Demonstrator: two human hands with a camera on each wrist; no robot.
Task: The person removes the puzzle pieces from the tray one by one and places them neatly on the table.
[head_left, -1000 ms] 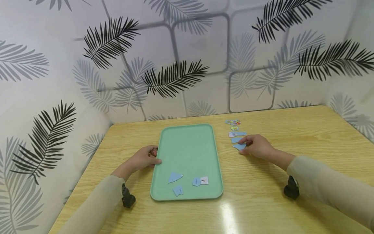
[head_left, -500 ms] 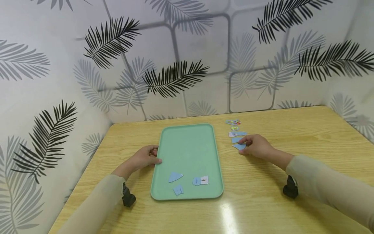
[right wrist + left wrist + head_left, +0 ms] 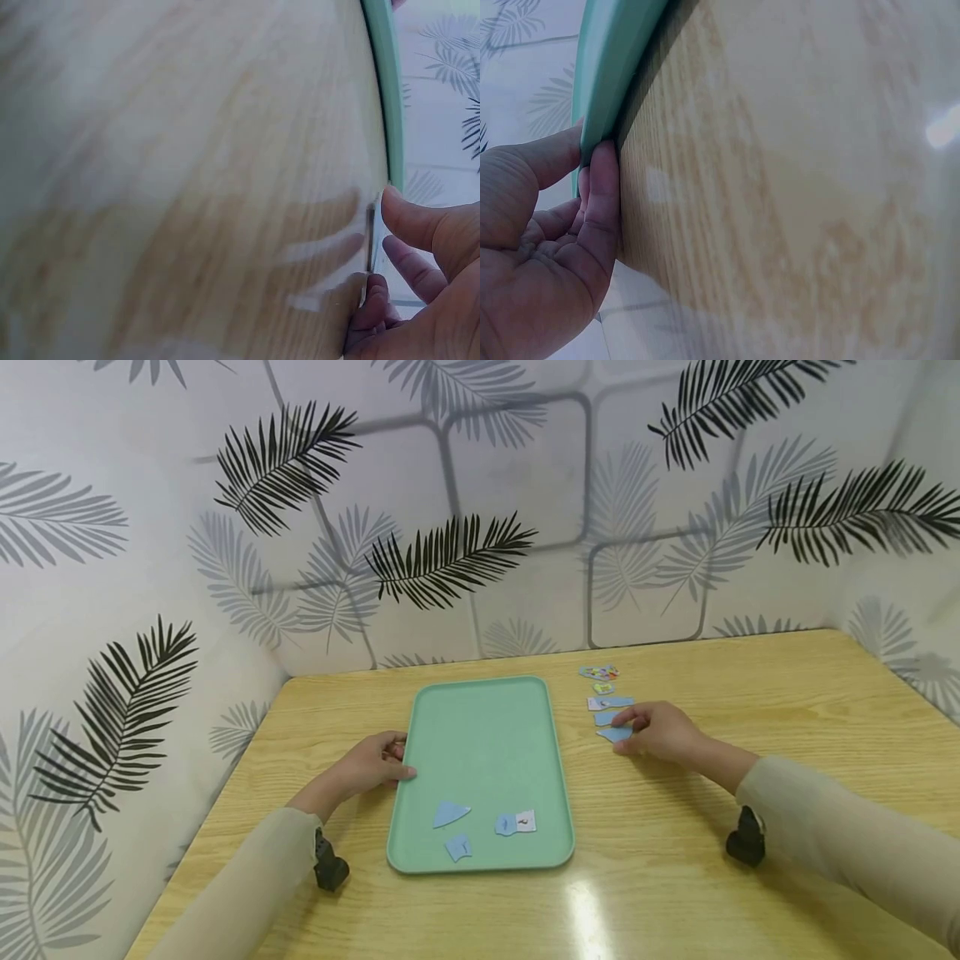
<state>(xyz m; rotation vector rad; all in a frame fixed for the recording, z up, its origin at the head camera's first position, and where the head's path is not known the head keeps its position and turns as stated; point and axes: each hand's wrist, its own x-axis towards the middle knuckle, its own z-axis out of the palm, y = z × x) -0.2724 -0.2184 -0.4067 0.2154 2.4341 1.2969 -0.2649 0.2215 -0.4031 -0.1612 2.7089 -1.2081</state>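
Note:
My left hand (image 3: 371, 763) grips the left rim of a light-green tray (image 3: 480, 735); in the left wrist view the thumb lies on the rim's inner side and fingers lie against its outer side. Inside the tray's near end lie a blue triangular puzzle piece (image 3: 450, 814), a small blue piece (image 3: 457, 847) and a blue-and-white piece (image 3: 515, 822). To the right of the tray, my right hand (image 3: 660, 732) pinches a pointed blue puzzle piece (image 3: 613, 735) at the near end of a column of pieces. In the right wrist view that piece shows as a thin edge between thumb and fingers.
Beyond the held piece, the column has a plain blue piece (image 3: 604, 718), a blue-and-white strip (image 3: 609, 702), a yellow-green piece (image 3: 603, 688) and a multicoloured piece (image 3: 599, 672). The wooden table (image 3: 675, 877) meets a leaf-patterned wall (image 3: 517, 568) behind.

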